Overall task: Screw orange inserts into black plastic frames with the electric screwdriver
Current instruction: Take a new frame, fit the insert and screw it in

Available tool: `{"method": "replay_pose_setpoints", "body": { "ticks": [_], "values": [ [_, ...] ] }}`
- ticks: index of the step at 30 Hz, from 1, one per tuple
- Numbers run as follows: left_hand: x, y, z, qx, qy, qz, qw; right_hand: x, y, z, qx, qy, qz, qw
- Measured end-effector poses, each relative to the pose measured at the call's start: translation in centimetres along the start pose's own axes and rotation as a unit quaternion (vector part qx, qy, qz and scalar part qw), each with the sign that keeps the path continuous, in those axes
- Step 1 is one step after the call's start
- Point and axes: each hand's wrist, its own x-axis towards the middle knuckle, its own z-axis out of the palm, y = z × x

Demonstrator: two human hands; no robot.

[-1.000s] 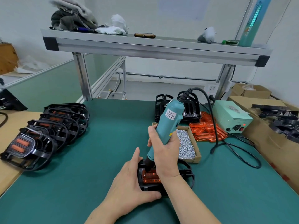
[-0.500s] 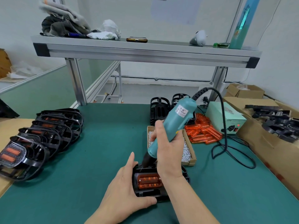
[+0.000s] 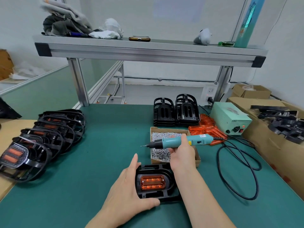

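1. While it lies flat on the near middle of the green table mat (image 3: 107, 145), the oval black plastic frame (image 3: 168, 192) holds a ribbed, translucent orange insert (image 3: 153, 181) seated in its central opening.
2. The left hand (image 3: 126, 191) grasps this frame, with the thumb hooked round its near edge and the fingers laid along its left side.
3. The right hand (image 3: 182, 153) is clenched round the teal electric screwdriver (image 3: 195, 140). It holds the tool level in the air just beyond the frame, bit pointing left and touching nothing.
4. Under the tool sits a shallow cardboard box (image 3: 167, 129) of small silver screws (image 3: 159, 153).
5. A black cable (image 3: 238, 170) leaves the tool's rear and loops over the mat on the right.
6. Right of the box lies a heap of loose orange inserts (image 3: 207, 129). Two stacks of empty black frames (image 3: 176, 112) stand farther back, with a pale green power unit (image 3: 230, 117) to their right.
7. On the left, a row of overlapping black frames fitted with orange inserts (image 3: 49, 134) runs from near to far.
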Motion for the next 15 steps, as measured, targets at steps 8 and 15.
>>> {"method": "replay_pose_setpoints", "body": {
  "ticks": [8,15],
  "values": [
    [-0.1,0.4,-0.3,0.008,-0.004,0.003,1.000,0.5,-0.4,-0.2,0.031,0.012,0.069,0.997],
    [-0.1,0.4,-0.3,0.008,-0.002,0.004,1.000,-0.2,-1.1,-0.9,0.086,-0.014,0.092,0.992]
  ]
}}
